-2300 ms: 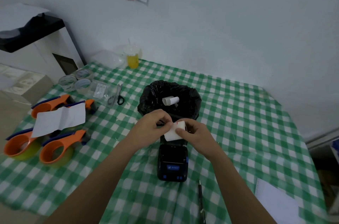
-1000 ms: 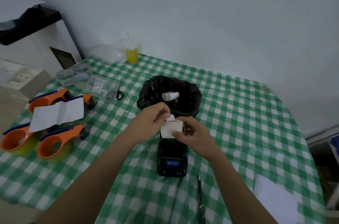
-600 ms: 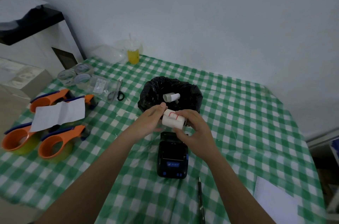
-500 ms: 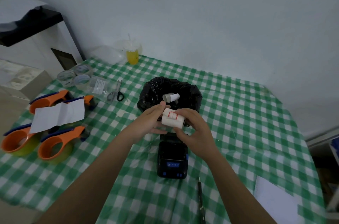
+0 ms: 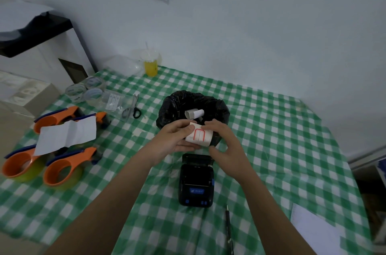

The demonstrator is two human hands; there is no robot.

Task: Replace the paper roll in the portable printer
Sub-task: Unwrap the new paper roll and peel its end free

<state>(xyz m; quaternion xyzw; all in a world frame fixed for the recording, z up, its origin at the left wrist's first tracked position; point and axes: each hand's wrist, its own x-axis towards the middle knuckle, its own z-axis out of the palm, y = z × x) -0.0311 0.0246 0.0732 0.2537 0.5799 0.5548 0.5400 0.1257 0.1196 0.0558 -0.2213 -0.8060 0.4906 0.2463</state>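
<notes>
A white paper roll with a red-outlined label on it is held in the air between my two hands, above the far end of the printer. My left hand pinches its left end between thumb and fingers. My right hand holds its right end, fingers curled over the top. The black portable printer with blue buttons lies on the table just below, its paper cover open at the far end. An empty cardboard core lies in the black bin bag behind my hands.
The table has a green checked cloth. Orange tape dispensers and a white paper sheet sit at left. Scissors, tape rolls and a yellow cup lie further back. A pen and white notepad lie near the front right.
The roll rose from just over the printer to above it and was turned, so the red-outlined label now faces me. My left hand shifted to grip the roll's left end.
</notes>
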